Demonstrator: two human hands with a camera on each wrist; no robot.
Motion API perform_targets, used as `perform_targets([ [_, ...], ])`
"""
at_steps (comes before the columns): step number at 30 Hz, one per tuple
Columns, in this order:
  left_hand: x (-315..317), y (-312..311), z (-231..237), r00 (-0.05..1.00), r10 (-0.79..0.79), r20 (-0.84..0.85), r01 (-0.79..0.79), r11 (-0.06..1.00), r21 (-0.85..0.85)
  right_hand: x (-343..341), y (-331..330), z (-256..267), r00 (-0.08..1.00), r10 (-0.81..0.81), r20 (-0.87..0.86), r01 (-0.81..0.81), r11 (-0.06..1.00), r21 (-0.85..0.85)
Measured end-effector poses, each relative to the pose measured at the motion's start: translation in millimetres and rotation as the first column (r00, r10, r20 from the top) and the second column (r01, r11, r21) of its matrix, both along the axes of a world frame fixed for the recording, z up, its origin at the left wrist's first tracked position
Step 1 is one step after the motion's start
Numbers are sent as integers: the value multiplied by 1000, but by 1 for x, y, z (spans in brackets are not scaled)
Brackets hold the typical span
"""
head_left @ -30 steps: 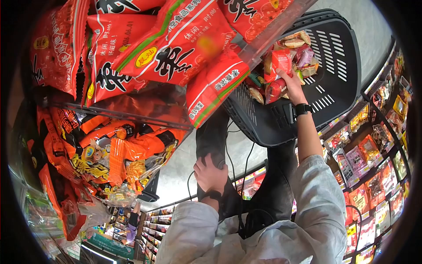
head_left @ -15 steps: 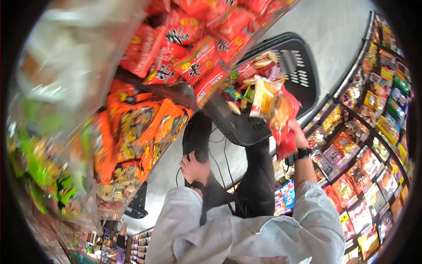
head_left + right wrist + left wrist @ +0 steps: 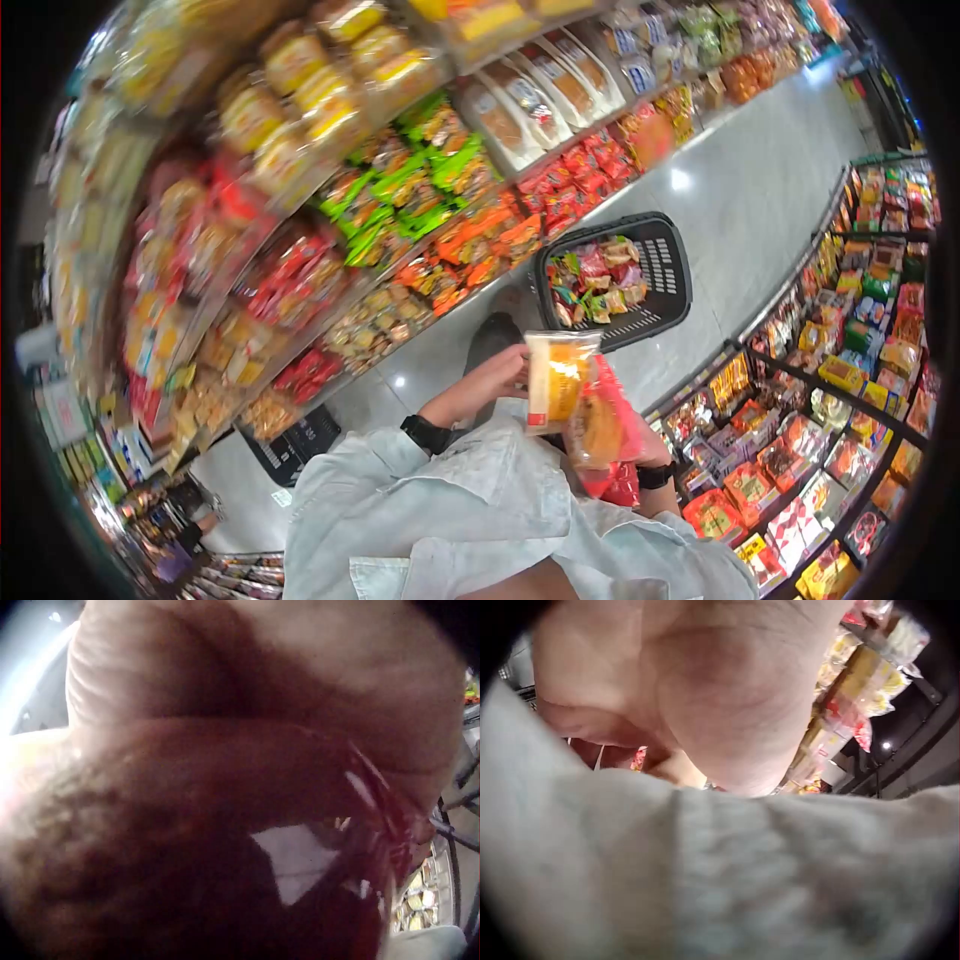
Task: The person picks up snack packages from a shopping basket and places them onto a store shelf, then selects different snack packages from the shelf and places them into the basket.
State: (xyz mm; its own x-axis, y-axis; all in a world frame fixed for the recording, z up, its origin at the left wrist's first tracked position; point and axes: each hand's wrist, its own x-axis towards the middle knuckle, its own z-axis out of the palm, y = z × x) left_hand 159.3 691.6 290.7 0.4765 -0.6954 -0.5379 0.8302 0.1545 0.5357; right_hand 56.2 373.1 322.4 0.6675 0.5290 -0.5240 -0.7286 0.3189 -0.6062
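Upright before the chest is a clear-and-yellow food packet (image 3: pixel 560 385), its left edge pinched by my left hand (image 3: pixel 497 376). Beside it my right hand (image 3: pixel 652 449) grips a red and clear packet (image 3: pixel 602 432) with a round brown item inside; the two packets overlap. The left wrist view shows the left palm (image 3: pixel 720 682) above a sleeve, with the fingertips mostly hidden. Close up in the right wrist view, shiny red wrapping (image 3: pixel 322 825) lies against the right palm (image 3: pixel 300 690).
A black basket (image 3: pixel 668 322) with several small packets stands on the grey floor (image 3: pixel 720 200) ahead. Snack bins (image 3: pixel 430 200) run along the left, packaged goods (image 3: pixel 750 490) fill the right-hand racks, and another dark basket (image 3: pixel 290 445) is at lower left.
The right hand has brought both packets out of the basket and back towards the chest. My left hand has left the leg and taken hold of the yellow packet. The view has widened.
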Motion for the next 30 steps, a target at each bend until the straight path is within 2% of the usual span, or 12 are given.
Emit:
perform_targets([
  [1,-15,0,26,997,73,6,-73,997,7,-3,5,7,996,83,21,-84,996,15],
  [4,-78,1,56,936,157,314,-205,971,127,-1,28,36,948,302,97,-308,950,48],
  [7,-139,3,86,916,283,285,-345,918,197,-26,28,42,863,442,245,-445,894,-48],
  [11,-216,5,110,875,313,370,-441,831,338,-63,33,45,743,519,422,-516,846,-131],
  [13,-244,4,127,846,347,405,-508,755,415,-79,37,60,759,543,359,-552,829,-86],
  [16,-280,7,139,822,367,435,-549,714,434,-98,44,69,728,603,327,-618,783,-67],
  [17,-293,8,135,777,383,499,-600,690,405,-101,48,70,719,618,318,-636,770,-57],
  [19,-313,7,121,679,400,616,-686,645,337,-115,53,68,714,628,310,-648,760,-50],
  [22,-332,14,124,691,359,627,-690,585,426,-129,61,62,716,619,323,-631,771,-79],
  [25,-347,33,114,680,270,682,-695,532,483,-144,75,68,791,546,277,-563,826,-23],
  [28,-360,57,120,690,124,713,-685,431,588,-154,94,66,835,498,235,-505,862,-35],
  [30,-372,79,124,718,133,683,-663,429,614,-157,115,73,824,512,243,-514,856,-61],
])
